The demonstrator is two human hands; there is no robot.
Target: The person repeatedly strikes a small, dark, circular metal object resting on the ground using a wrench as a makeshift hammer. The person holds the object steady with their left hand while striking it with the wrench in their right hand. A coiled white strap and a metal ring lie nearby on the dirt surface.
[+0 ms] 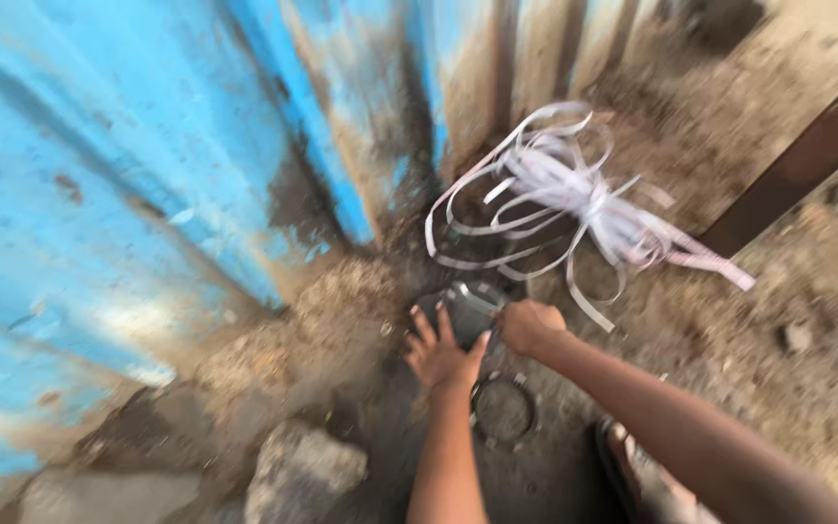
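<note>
Both hands on it now: the left hand (441, 354) spreads flat-fingered against the grey, blocky metal part (469, 307) on the dirt by the blue corrugated wall (118, 184), the right hand (528, 325) curls closed over its edge — looks heavy, rigid, gritty, best gripped by its sides.
</note>
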